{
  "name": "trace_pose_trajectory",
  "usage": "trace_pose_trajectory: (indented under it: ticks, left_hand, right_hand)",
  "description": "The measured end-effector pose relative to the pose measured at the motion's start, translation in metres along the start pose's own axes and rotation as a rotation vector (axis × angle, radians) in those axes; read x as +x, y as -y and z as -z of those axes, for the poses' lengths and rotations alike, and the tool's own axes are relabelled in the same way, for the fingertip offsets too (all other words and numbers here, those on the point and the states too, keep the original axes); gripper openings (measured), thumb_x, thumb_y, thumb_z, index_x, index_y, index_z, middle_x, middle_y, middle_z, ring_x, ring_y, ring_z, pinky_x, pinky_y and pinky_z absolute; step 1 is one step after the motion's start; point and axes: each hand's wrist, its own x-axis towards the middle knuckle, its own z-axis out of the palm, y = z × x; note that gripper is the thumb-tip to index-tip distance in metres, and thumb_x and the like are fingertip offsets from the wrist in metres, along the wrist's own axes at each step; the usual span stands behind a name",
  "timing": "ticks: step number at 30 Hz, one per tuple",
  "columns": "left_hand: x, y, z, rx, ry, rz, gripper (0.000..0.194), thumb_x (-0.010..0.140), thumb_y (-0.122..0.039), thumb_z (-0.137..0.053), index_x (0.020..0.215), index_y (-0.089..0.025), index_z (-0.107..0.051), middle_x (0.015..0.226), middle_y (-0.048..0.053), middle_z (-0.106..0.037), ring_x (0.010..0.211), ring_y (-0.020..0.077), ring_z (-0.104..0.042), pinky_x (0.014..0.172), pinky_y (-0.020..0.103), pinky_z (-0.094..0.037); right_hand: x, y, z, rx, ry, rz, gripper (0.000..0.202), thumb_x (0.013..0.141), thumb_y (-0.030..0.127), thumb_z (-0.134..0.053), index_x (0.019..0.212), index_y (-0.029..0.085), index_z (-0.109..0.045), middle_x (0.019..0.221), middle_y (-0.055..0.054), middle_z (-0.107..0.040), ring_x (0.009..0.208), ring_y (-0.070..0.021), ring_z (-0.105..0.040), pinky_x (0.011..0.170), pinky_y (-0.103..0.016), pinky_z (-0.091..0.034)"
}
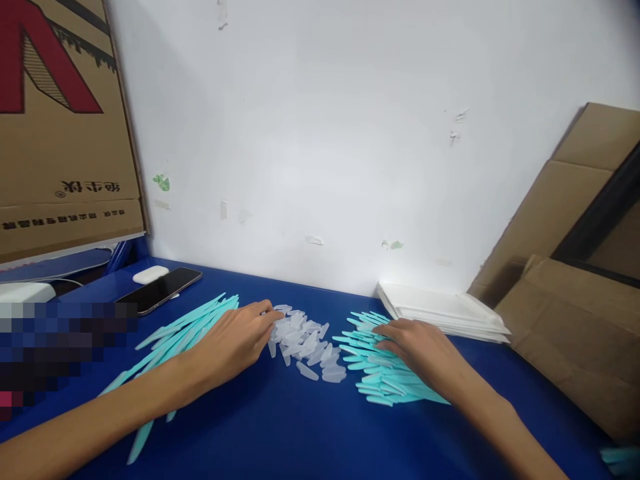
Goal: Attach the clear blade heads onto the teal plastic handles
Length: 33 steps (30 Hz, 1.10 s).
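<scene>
My left hand is at the left edge of a pile of small translucent white caps, its fingers bent together at the caps; whether a cap is between them is too small to tell. Under and behind that arm lies a spread of long turquoise sticks. My right hand rests over a second pile of turquoise sticks, fingertips touching the sticks near their narrow ends. The fingers partly hide what they touch. The caps lie between the two stick piles.
A phone and a white case lie at the left back of the blue table. White flat sheets are stacked by the wall. Cardboard leans at the right, and a large printed carton stands at the left.
</scene>
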Motion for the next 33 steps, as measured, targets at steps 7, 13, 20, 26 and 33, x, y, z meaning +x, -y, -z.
trace_pose_trajectory:
  ticks: [7,13,20,26,33]
  left_hand:
    - [0.000,-0.004,-0.001,-0.021,-0.020,-0.015,0.040,0.104,-0.023,-0.035,0.132,-0.022,-0.064,0.126,0.012,-0.065,0.093,0.0253,-0.069,0.077,0.038,-0.054]
    - [-0.002,-0.009,-0.002,-0.104,-0.083,-0.077,0.037,0.105,-0.024,-0.038,0.132,-0.023,-0.063,0.119,0.009,-0.066,0.083,0.0200,-0.068,0.068,0.031,-0.052]
    - [-0.005,-0.025,0.002,-0.317,-0.178,-0.170,0.032,0.107,-0.027,-0.042,0.133,-0.027,-0.061,0.109,0.004,-0.067,0.067,0.0110,-0.061,0.055,0.023,-0.044]
    - [-0.010,-0.029,-0.004,-0.263,-0.299,-0.285,0.029,0.106,-0.023,-0.045,0.129,-0.024,-0.061,0.112,0.007,-0.069,0.091,0.0158,-0.067,0.067,0.024,-0.051]
    - [-0.011,-0.032,-0.005,-0.353,-0.250,-0.287,0.029,0.106,-0.021,-0.044,0.128,-0.025,-0.061,0.109,0.006,-0.068,0.078,0.0127,-0.063,0.061,0.023,-0.046]
  right_hand:
    - [-0.001,0.001,-0.002,-0.029,-0.073,0.032,0.020,0.098,0.023,-0.061,0.112,0.024,-0.075,0.099,-0.008,-0.078,0.085,-0.0260,-0.075,0.069,-0.032,-0.057]
    - [-0.001,0.006,-0.001,-0.063,-0.213,0.098,0.022,0.102,0.021,-0.052,0.116,0.020,-0.069,0.101,-0.011,-0.073,0.085,-0.0251,-0.069,0.074,-0.038,-0.054]
    - [-0.006,0.029,0.005,-0.067,-0.433,0.226,0.051,0.092,-0.004,-0.037,0.130,0.022,-0.058,0.099,-0.007,-0.066,0.065,-0.0154,-0.059,0.057,-0.026,-0.044]
    - [-0.006,0.043,0.003,0.017,-0.473,0.315,0.042,0.097,0.002,-0.048,0.134,0.019,-0.058,0.100,-0.007,-0.070,0.073,-0.0165,-0.066,0.061,-0.027,-0.049]
    - [-0.005,0.047,-0.002,0.096,-0.543,0.358,0.050,0.098,-0.001,-0.041,0.141,0.019,-0.053,0.104,-0.008,-0.073,0.086,-0.0185,-0.068,0.074,-0.033,-0.055]
